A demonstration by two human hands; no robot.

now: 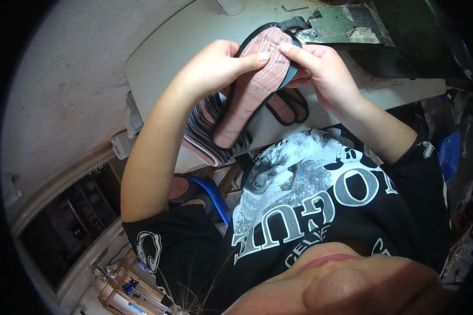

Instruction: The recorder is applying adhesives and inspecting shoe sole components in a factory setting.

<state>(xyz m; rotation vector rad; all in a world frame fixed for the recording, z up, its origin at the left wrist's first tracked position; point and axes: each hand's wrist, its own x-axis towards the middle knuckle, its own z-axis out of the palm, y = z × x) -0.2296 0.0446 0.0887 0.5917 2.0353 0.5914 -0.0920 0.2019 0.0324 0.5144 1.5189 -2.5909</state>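
Note:
A pink shoe insole (245,102) with thin pale lines and black edging is held up over the table, its wide end away from me. My left hand (213,65) grips its left edge, thumb pressed on the pink face. On the opposite edge, my right hand (328,71) pinches it, thumb on top and fingers beneath. A blue-grey layer (291,76) shows under the insole beside my right fingers; what it is I cannot tell. Behind the insole, partly covered by it, stands a stack of similar insoles (198,149).
Two more black-edged insoles (284,111) lie right of the stack on the pale table (163,58). Beyond my right hand is a worn green metal plate (347,25) of a machine. A hex key (295,9) lies at the back. Below left, a blue bin (215,198) adjoins more soles.

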